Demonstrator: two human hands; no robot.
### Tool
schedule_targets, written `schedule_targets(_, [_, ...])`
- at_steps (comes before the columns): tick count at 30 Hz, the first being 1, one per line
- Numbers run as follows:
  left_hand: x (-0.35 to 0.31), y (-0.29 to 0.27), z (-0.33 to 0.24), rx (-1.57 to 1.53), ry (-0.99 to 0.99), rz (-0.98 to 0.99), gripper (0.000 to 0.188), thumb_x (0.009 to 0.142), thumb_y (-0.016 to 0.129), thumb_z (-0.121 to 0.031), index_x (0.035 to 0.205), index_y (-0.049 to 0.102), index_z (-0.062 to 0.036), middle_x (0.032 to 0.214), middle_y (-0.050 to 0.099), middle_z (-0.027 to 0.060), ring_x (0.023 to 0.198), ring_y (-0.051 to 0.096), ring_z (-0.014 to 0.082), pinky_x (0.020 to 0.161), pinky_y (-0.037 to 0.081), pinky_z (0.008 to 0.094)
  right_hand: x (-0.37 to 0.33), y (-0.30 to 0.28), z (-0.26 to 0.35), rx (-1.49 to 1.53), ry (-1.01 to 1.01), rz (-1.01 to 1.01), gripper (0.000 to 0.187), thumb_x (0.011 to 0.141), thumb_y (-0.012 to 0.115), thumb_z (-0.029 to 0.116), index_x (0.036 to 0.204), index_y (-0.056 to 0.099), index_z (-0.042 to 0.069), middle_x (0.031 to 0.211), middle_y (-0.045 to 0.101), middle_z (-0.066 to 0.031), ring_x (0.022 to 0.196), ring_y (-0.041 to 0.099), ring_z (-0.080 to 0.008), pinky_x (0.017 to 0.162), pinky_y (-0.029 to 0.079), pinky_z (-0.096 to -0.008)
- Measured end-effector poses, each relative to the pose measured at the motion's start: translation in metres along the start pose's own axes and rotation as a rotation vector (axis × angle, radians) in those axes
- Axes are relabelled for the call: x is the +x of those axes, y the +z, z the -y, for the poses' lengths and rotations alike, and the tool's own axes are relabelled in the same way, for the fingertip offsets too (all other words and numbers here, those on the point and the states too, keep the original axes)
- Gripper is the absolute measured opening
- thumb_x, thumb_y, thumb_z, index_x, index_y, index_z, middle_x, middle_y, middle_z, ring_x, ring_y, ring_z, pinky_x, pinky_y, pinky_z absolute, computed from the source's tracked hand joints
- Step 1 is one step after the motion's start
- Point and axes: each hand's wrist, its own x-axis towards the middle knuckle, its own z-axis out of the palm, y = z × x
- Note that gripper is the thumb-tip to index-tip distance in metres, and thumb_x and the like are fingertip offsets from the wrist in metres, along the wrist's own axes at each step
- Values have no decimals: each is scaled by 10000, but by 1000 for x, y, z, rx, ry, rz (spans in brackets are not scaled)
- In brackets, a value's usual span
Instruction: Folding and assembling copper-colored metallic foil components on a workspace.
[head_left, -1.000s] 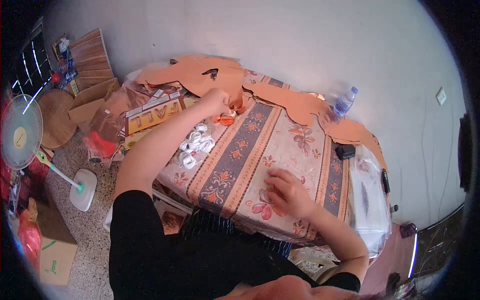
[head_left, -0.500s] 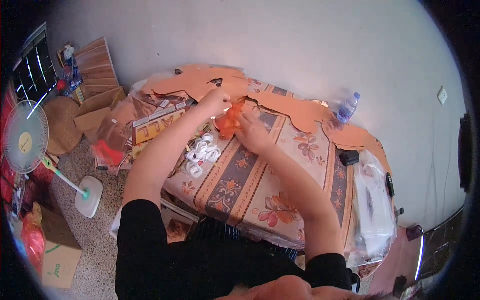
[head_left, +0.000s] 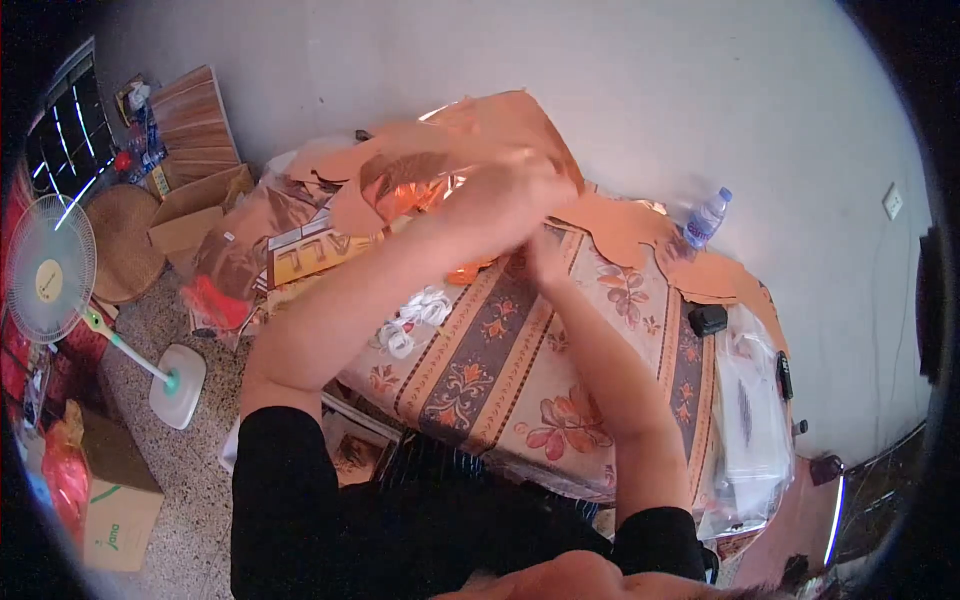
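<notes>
My left hand (head_left: 535,188) is raised over the far middle of the table, against a large orange sheet (head_left: 505,115) with curved cut edges that bows up toward the wall. Motion smears its fingers, so their grip does not show. Just below it is my right hand (head_left: 543,258), its fingers hidden behind the left hand and wrist. Shiny orange foil (head_left: 415,195) shows under the sheet, and another orange bit lies beside my left forearm. Several white coiled strips (head_left: 425,308) lie on the patterned tablecloth (head_left: 480,370) near that forearm.
More orange cut sheets (head_left: 700,275) run along the wall side. A water bottle (head_left: 708,218), a small black object (head_left: 708,320) and clear plastic bags (head_left: 750,410) are at the right. Leftward stand a fan (head_left: 50,275), an open carton (head_left: 205,220) and a cardboard box (head_left: 120,510).
My left hand has swung right and now crosses over my right hand, which has shifted slightly right. The orange sheet has lifted and shifted, covering part of the shiny orange foil.
</notes>
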Motion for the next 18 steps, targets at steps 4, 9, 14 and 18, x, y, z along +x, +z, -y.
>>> schedule_targets(4, [-41,38,-33,76,112,239,95,770,560,-132,836,601,-77,787,568,77,756,607,266,645,511,392,-22,-44,24,732,-167,137,593,930,439,528,1233,544,30,1135,618,-116,1060,586,-208,909,455,-352])
schedule_targets(9, [-52,63,-37,-204,70,441,144,794,566,-166,864,632,-59,846,633,104,830,632,280,725,491,415,-48,-65,36,85,30,163,272,866,607,209,1066,634,27,873,651,-46,755,603,-127,681,490,-256])
schedule_targets(14, [-65,51,-24,-249,-276,766,279,773,630,-231,992,613,-58,954,621,121,889,617,324,745,515,426,-72,-79,84,119,239,-287,192,878,580,134,1012,649,17,823,637,-24,708,577,-104,606,455,-235])
schedule_targets(18, [-70,72,30,345,-225,768,378,792,645,-284,1064,612,-24,999,628,157,1014,587,313,904,434,471,-47,-101,38,550,120,-231,210,921,565,194,1057,612,41,872,622,-20,755,603,-143,669,517,-282])
